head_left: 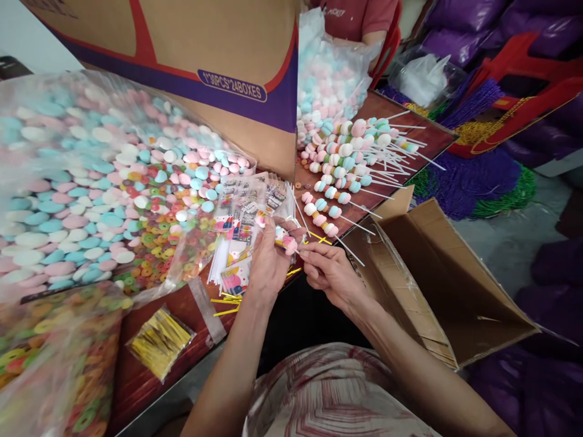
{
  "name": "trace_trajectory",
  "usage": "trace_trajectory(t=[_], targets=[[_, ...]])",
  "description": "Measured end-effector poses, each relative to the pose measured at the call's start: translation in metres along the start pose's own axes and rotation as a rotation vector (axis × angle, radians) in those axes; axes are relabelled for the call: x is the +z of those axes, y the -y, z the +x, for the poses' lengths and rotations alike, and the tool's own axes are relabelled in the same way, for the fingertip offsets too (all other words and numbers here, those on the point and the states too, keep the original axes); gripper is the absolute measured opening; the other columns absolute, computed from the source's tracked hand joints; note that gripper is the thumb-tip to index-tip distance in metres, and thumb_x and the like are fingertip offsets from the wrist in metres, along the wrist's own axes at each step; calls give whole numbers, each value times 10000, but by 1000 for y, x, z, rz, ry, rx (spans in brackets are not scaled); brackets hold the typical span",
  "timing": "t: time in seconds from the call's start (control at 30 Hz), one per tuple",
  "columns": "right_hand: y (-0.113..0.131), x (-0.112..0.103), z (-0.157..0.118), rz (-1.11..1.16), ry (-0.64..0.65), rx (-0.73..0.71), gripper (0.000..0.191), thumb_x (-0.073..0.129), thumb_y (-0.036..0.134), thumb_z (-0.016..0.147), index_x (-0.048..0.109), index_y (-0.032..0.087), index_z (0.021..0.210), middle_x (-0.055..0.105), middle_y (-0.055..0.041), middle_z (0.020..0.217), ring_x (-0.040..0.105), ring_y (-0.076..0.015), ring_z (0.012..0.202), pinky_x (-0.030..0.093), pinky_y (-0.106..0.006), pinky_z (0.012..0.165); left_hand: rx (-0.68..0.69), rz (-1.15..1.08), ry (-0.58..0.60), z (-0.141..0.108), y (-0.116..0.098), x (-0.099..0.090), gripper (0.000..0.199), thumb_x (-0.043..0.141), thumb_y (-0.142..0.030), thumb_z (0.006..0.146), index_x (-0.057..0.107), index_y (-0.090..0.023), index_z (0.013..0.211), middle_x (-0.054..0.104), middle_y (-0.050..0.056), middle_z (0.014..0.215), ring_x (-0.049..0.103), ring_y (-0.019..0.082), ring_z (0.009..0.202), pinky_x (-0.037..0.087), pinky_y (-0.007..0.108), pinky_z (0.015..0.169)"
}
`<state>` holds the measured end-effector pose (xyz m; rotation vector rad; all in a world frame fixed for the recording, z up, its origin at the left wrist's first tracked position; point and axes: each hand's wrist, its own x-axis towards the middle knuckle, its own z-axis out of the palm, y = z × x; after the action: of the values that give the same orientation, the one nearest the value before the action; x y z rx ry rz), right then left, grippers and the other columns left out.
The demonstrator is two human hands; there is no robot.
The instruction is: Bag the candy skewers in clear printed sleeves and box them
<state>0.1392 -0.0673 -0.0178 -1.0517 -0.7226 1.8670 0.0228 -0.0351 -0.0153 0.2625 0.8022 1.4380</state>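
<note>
The candy skewer (289, 244) is held up in front of the person's body, by the near edge of the counter (189, 308). The left hand (268, 264) has its grip curled around the sweets; the right hand (328, 270) pinches at the stick just below the lowest pink sweet. Printed film seems to wrap the sweets, though fingers hide much of it. The left grip does best to cradle rather than squeeze, since the sweets look soft and could dent. The right pinch should stay close under that pink sweet, keeping the stick steady and any film snug. Gold ties (226, 303) lie near the left forearm; loaded skewers (339, 161) lie beyond the right hand.
</note>
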Motion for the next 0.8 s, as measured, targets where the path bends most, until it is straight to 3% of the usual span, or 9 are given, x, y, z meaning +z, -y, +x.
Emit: trace_trajectory(t=[0.1, 0.27, 0.47, 0.67, 0.8], targets=[[-1, 0, -5, -132, -4, -80, 240, 664, 339, 825, 729, 140, 942, 392, 91, 466, 240, -41, 403, 187, -186, 396, -19, 7, -36, 1, -2, -1, 244, 726, -399, 825, 617, -181, 830, 667, -6, 761, 678, 119, 685, 538, 258, 739], [-8, 3, -22, -754, -117, -507, 251, 542, 262, 946, 741, 153, 1056, 606, 8, 635, 495, -87, 542, 406, -200, 519, 34, -53, -151, 5, -5, -1, 225, 715, -379, 839, 624, -174, 825, 673, 1, 741, 713, 157, 806, 539, 285, 817], [-15, -1, -19, -1207, -162, -874, 320, 444, 149, 983, 674, 114, 1204, 745, -93, 863, 679, -144, 720, 528, -226, 695, 69, -65, -150, 4, -2, 0, 282, 718, -434, 823, 609, -175, 805, 666, -1, 724, 708, 151, 772, 549, 293, 822], [-24, 1, -11, -1555, -206, -1052, 351, 433, 100, 978, 661, 59, 1242, 685, -60, 665, 630, -130, 575, 498, -214, 589, 84, -2, -158, 0, 7, -4, 269, 690, -425, 850, 614, -169, 813, 668, 10, 774, 708, 143, 832, 532, 301, 903], [-25, 4, -14, -1397, -154, -914, 387, 414, 119, 983, 639, 95, 1296, 717, -75, 752, 658, -134, 638, 524, -212, 633, 131, -6, -160, -1, 8, -5, 296, 644, -454, 879, 626, -168, 806, 669, 20, 812, 705, 159, 917, 530, 319, 927]])
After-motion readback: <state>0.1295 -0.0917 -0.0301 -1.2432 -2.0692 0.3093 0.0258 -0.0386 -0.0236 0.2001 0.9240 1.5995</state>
